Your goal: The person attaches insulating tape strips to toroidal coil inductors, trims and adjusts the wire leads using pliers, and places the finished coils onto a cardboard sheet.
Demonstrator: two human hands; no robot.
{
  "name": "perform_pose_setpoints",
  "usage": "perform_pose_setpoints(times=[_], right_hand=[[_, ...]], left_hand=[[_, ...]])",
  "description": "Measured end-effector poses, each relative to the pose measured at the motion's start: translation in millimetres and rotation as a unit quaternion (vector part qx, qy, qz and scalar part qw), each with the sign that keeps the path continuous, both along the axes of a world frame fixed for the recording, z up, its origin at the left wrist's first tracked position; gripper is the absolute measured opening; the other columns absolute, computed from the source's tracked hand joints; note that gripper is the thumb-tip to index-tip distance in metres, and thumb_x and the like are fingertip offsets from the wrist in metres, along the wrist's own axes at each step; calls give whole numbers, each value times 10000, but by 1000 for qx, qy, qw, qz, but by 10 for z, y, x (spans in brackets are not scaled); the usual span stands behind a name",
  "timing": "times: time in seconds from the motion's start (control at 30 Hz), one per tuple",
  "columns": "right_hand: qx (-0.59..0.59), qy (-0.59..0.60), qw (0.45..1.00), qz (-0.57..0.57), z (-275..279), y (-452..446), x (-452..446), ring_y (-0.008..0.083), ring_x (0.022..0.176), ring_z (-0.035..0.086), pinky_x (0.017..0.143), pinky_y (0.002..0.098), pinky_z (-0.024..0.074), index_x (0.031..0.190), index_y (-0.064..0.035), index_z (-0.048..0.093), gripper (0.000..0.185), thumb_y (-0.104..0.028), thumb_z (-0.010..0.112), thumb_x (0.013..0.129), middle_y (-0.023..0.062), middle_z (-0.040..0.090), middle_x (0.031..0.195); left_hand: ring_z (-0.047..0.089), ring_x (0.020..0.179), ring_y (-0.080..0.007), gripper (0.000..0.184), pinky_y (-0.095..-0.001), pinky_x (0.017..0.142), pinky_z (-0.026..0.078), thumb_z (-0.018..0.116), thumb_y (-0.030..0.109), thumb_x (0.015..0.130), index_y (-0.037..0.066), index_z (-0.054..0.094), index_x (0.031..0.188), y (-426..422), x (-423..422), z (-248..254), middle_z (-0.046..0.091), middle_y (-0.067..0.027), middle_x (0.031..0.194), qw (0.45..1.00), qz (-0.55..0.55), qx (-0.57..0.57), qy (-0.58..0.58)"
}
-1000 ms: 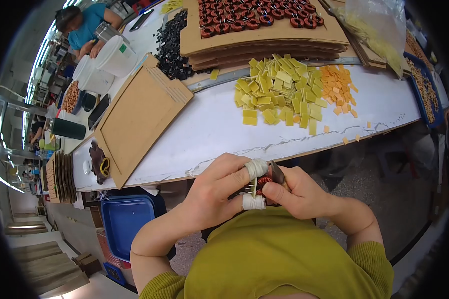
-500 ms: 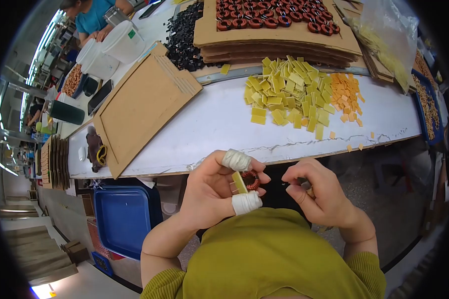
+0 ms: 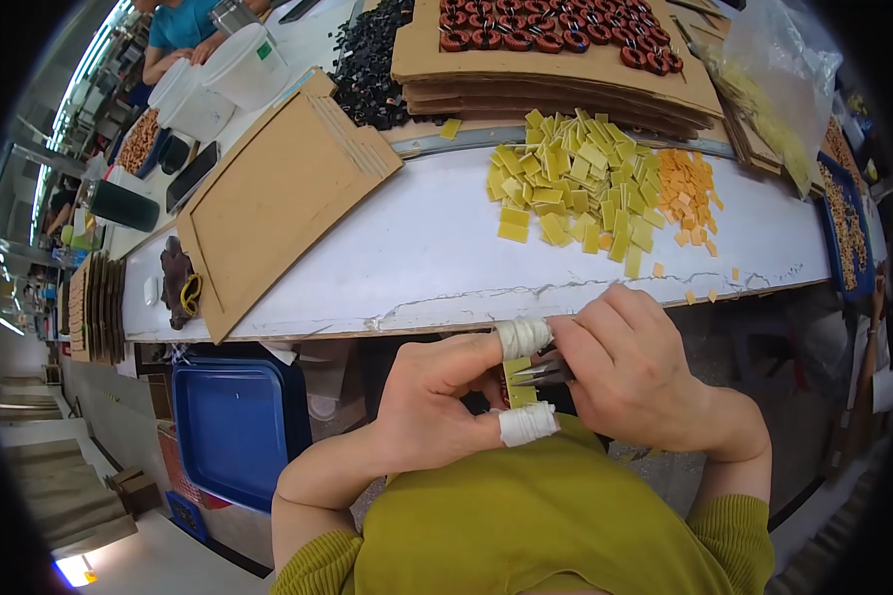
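Note:
My left hand has white tape wrapped on two fingertips and pinches a small yellow board between them. The copper-wound ring coil against the board is mostly hidden behind it and my fingers. In my right hand is a pair of pliers, with the metal jaws at the board's face. Most of the pliers' body is covered by my fingers. Both hands are close together in front of the table's near edge, above my lap.
Yellow boards and orange chips lie piled on the white table. Behind them, stacked cardboard trays carry several coils. A cardboard tray lies left, with blue trays below. A co-worker sits far left.
My right hand has come left to meet my left hand, bringing the pliers' jaws to the board. My left hand has turned, so the board faces the pliers and the coil is now mostly hidden.

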State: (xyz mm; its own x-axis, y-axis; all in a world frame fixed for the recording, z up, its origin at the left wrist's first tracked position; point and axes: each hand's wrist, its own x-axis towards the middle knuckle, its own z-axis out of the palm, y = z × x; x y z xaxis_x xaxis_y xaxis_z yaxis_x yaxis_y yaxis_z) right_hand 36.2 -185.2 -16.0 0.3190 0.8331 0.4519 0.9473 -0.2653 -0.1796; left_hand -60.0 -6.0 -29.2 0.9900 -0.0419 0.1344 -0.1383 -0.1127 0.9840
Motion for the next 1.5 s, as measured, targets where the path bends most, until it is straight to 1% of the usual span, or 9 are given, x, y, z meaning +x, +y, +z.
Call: perform_pose_setpoints(times=[0.23, 0.5, 0.63, 0.73, 0.83, 0.9, 1.13, 1.4, 1.5], right_hand=[[-89, 20, 996, 10, 97, -30, 8, 220, 641, 482, 561, 325, 394, 784, -22, 519, 169, -100, 569, 643, 73, 474, 697], [-186, 214, 957, 65, 224, -32, 138, 325, 656, 562, 578, 416, 449, 820, -4, 499, 137, -25, 548, 694, 150, 562, 734], [-196, 243, 947, 72, 216, -44, 166, 344, 669, 564, 589, 428, 447, 829, -3, 495, 131, -52, 567, 731, 159, 570, 747], [-176, 259, 948, 54, 217, -45, 152, 333, 709, 544, 622, 411, 427, 845, -19, 512, 178, -109, 632, 749, 132, 548, 749], [-53, 207, 976, 43, 183, -111, 156, 308, 717, 529, 631, 393, 425, 933, -19, 542, 267, -106, 649, 704, 108, 525, 754], [-62, 146, 987, 28, 196, -147, 147, 267, 714, 513, 644, 365, 419, 947, -10, 556, 283, -115, 634, 696, 80, 510, 745], [-53, -6, 999, 13, 16, -116, 53, 212, 680, 463, 612, 318, 376, 911, -2, 565, 276, -127, 564, 665, 60, 466, 719], [-56, -65, 996, -7, 33, -103, -7, 197, 641, 434, 574, 325, 334, 836, -13, 551, 210, -149, 552, 676, 57, 435, 689], [-40, -101, 994, -18, -14, -94, -3, 194, 634, 424, 573, 327, 322, 829, -22, 549, 209, -159, 551, 670, 52, 424, 682]], left_hand=[[594, 642, -75, 548, -211, 592, 515, 801, 98, 679, 31, 590, 1180, -12, 2, 8, 648, -63, 830, 999, 14, 42, -7], [565, 566, -85, 488, -204, 539, 489, 791, 113, 675, 44, 622, 1128, -26, 35, 45, 628, -44, 744, 987, 38, 153, -38], [571, 568, -87, 488, -205, 543, 492, 793, 116, 676, 45, 622, 1127, -31, 55, -4, 628, -45, 741, 987, 32, 153, -39], [584, 601, -78, 492, -204, 566, 500, 794, 108, 680, 36, 616, 1134, -36, 54, -19, 636, -42, 760, 994, 27, 108, -18], [596, 682, -68, 492, -209, 612, 517, 785, 65, 696, 15, 603, 1150, -26, 32, -9, 650, -46, 840, 1000, 12, 11, 26], [597, 753, -66, 494, -216, 647, 527, 774, 31, 706, 1, 590, 1164, -43, 31, 17, 651, -50, 906, 997, 7, -62, 46], [586, 849, -70, 521, -223, 687, 534, 764, 10, 714, -2, 568, 1197, -81, 52, 3, 638, -51, 976, 997, -9, -57, 60], [583, 851, -63, 500, -212, 681, 531, 751, 18, 732, -10, 565, 1195, -82, 91, -15, 640, -49, 977, 996, -22, -71, 48], [581, 856, -61, 495, -207, 678, 528, 742, 12, 739, -10, 560, 1199, -55, 83, -92, 635, -43, 990, 990, -38, -107, 86]])
